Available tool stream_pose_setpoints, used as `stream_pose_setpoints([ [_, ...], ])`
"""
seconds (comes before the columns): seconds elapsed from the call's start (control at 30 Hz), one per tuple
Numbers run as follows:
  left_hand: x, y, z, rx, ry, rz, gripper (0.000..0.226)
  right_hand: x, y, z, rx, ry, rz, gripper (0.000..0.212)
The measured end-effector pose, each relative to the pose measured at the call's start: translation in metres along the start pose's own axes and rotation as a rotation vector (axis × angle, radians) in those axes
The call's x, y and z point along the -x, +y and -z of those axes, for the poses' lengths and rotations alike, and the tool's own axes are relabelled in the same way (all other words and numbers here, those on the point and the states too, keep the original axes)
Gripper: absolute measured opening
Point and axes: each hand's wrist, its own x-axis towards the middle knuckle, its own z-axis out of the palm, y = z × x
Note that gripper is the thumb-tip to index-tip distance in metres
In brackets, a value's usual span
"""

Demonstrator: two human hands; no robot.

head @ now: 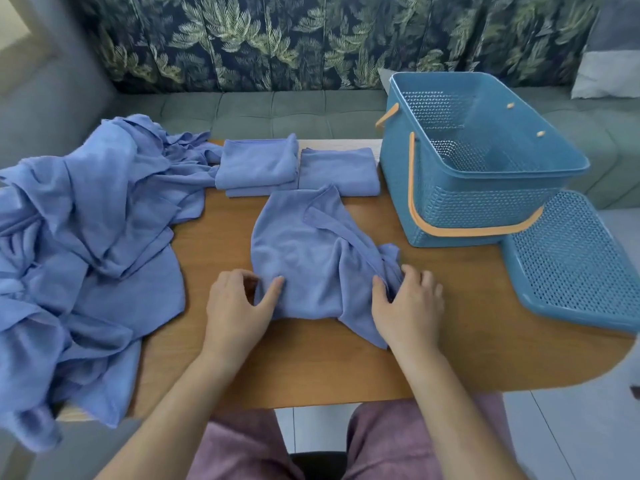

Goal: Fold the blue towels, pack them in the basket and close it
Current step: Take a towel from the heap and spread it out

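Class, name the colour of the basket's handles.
Orange, against the blue basket; handles show in the head view.

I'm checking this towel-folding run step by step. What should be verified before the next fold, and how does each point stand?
1. Grip of left hand on towel: ok, it pinches the near edge.
2. Grip of right hand: ok, fingers hold the bunched right side.
3. Is the towel flat: not ok, it is crumpled and a flap is turned over.
4. Is the basket ready: ok, it is open and nothing shows inside.
5. Is the lid out of the way: ok, it lies beside the basket.
6. Are the folded towels neat: ok, they are stacked at the back.
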Motion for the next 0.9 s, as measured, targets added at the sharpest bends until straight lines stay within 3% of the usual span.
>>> stream_pose_setpoints([
  [0.13, 0.007, -0.001, -0.001, -0.179, -0.027, -0.065, 0.030, 0.008, 0.005, -0.003, -0.193, 0.125, 0.115, 0.029],
  [0.23, 0.010, 0.002, -0.002, -0.192, -0.019, -0.092, 0.020, 0.008, 0.006, -0.004, -0.178, 0.162, 0.187, 0.021],
  [0.33, 0.013, 0.004, 0.002, -0.042, 0.010, -0.096, 0.014, 0.007, 0.008, -0.006, -0.142, 0.152, 0.223, 0.011],
  [0.5, 0.016, 0.010, 0.010, 0.315, -0.030, 0.013, 0.017, 0.007, 0.005, 0.003, -0.273, 0.179, 0.303, 0.012],
  [0.63, 0.015, 0.003, 0.019, 0.551, -0.040, 0.062, 0.028, 0.009, 0.002, 0.009, -0.460, 0.080, 0.238, 0.006],
  [0.77, 0.014, -0.001, 0.028, 0.767, -0.021, 0.069, 0.020, 0.009, 0.003, 0.018, -0.716, -0.096, 0.030, 0.007],
  [0.9, 0.015, -0.003, 0.030, 0.755, -0.116, 0.052, 0.013, 0.008, 0.004, 0.024, -0.826, -0.204, 0.060, 0.016],
])
